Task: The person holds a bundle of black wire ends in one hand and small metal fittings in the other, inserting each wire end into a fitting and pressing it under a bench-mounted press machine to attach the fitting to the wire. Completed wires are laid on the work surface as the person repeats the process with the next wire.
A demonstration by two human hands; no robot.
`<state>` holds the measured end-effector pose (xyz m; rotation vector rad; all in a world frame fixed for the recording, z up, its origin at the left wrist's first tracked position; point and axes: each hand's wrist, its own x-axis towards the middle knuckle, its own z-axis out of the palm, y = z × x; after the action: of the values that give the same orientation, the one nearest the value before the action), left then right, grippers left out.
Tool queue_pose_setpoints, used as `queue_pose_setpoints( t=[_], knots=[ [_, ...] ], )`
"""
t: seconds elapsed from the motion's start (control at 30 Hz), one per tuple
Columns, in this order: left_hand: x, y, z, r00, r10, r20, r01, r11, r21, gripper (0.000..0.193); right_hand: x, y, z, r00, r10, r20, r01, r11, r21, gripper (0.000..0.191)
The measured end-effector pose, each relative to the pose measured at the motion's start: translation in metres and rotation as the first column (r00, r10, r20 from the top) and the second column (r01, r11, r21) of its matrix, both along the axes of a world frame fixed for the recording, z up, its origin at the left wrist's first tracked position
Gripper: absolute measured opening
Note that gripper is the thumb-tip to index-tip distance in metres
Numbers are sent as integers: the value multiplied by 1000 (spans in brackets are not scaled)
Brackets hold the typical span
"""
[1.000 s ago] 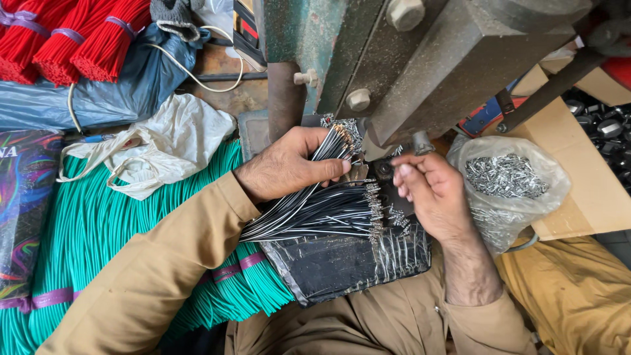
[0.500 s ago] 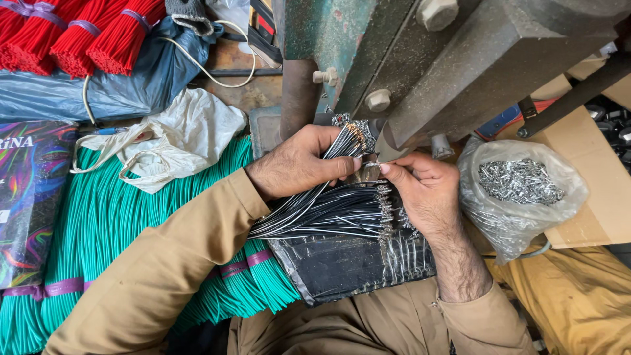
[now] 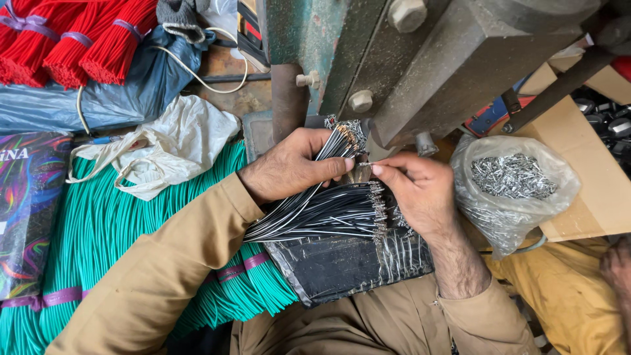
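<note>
A grimy metal machine (image 3: 420,59) fills twelve o'clock; cardboard (image 3: 591,197) lies at three, daylight falling evenly.

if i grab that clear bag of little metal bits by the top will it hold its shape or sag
The clear bag would probably sag: thin film already slumps around the metal pieces. Likely heavy for its size, being well filled. The sharp-looking bits might puncture the film.

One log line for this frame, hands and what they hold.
left hand: holds black wire bundle | right hand: pinches one wire tip | beside: bag of metal terminals
</note>
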<state>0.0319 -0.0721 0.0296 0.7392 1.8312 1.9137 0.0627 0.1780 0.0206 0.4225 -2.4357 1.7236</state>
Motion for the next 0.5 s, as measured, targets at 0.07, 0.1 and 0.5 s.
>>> queue_pose_setpoints(
  t=[0.07,0.1,0.5],
  knots=[
    [4,-2,2,998,-47,45,44,997,59,19,15,6,9,991,23,-132,-20,999,25,12],
    [5,-3,3,996,-68,65,62,994,90,19,19,10,12,989,41,-144,-23,993,118,12],
    [4,-2,2,996,-74,-43,74,997,3,20,-95,76,57,956,-255,-143,271,585,765,25]
  ],
)
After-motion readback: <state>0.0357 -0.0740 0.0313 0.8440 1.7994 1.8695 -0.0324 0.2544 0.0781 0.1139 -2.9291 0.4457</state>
